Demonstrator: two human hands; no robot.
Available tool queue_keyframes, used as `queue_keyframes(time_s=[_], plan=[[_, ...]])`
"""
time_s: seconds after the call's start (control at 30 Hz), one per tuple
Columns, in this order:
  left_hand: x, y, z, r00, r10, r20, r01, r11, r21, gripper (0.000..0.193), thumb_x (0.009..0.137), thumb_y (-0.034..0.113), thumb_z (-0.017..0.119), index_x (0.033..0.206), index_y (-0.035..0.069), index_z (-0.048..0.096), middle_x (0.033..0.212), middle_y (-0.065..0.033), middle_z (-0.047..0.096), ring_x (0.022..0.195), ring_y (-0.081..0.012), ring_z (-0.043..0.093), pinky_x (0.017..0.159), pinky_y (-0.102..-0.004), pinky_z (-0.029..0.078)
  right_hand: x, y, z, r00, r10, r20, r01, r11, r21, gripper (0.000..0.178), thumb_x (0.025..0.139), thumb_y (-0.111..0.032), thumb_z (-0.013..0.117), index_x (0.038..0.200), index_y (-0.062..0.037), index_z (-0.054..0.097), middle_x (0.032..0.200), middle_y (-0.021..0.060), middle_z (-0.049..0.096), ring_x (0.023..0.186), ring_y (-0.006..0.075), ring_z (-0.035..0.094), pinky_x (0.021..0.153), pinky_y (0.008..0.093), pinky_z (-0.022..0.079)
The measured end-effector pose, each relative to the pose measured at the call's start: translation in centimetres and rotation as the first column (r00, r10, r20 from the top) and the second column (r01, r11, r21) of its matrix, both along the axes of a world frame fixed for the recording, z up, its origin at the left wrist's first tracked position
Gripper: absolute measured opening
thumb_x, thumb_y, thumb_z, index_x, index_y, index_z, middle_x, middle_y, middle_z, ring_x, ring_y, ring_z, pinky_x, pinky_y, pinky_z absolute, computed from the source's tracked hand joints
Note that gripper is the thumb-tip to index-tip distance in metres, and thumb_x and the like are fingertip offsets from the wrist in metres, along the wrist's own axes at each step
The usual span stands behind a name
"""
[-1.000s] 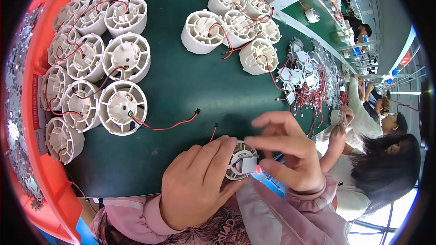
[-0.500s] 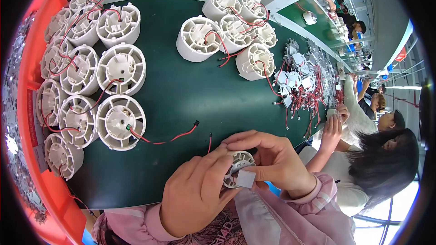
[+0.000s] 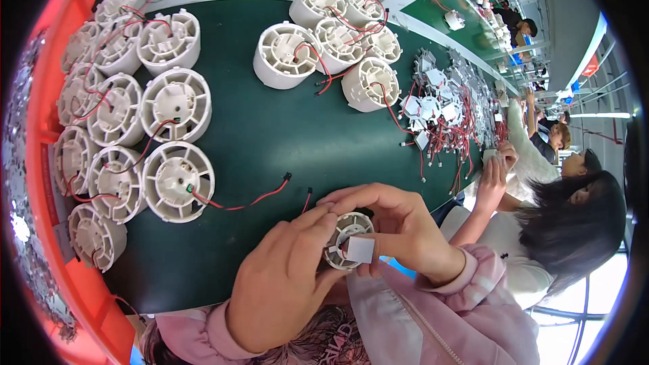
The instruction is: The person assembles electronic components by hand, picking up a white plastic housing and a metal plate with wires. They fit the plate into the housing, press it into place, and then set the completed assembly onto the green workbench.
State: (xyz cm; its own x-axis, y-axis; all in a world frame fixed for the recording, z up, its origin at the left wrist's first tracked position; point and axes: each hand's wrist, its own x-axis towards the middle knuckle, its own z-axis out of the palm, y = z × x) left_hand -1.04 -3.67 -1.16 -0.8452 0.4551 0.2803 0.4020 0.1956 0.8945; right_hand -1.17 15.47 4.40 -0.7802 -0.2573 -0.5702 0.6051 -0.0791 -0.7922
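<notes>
My left hand is closed around the side of a white round plastic housing with ribs inside, held near my body above the table's front edge. From the other side my right hand closes in, fingers curled along the housing's far rim. Its thumb lies at a small white square piece over the housing's opening; the thumb's tip is partly hidden. Beyond my left fingers a short red wire with a dark connector sticks up.
Several white ribbed housings with red and black wires stand at the left, more at the far middle. A pile of wired pieces lies right on the green table. A red bin borders the left; a co-worker sits right.
The view has shifted slightly. Inside my hands the housing has tilted a little, with its opening more toward me, and the square piece sits a bit further over it.
</notes>
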Motion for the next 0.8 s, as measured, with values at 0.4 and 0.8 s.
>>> queue_keyframes(time_s=[0.4,0.8], plan=[[0.8,-2.4,3.8,0.982,-0.079,0.174,0.046,0.982,0.186,0.007,0.081,0.0,0.065,0.083,-0.003,0.059,0.07,-0.0102,0.058,0.058,-0.0171,0.053,0.048,-0.0287,0.038,2.8,-0.5,2.1,0.789,0.366,-0.493,-0.184,0.907,0.379,0.064,0.064,-0.001,0.081,0.12,0.0065,0.053,0.115,0.0137,0.059,0.1,0.0173,0.06,0.087,0.029,0.046],[2.6,-0.6,2.8,0.931,0.309,-0.191,-0.277,0.944,0.176,0.025,0.08,0.011,0.069,0.102,0.0,0.062,0.105,-0.0187,0.056,0.08,-0.0233,0.061,0.054,-0.0286,0.049,0.3,1.1,7.9,0.49,0.577,-0.654,-0.114,0.786,0.608,0.066,0.058,-0.004,0.083,0.117,0.0044,0.054,0.114,0.0147,0.058,0.099,0.0172,0.06,0.084,0.0275,0.047]])
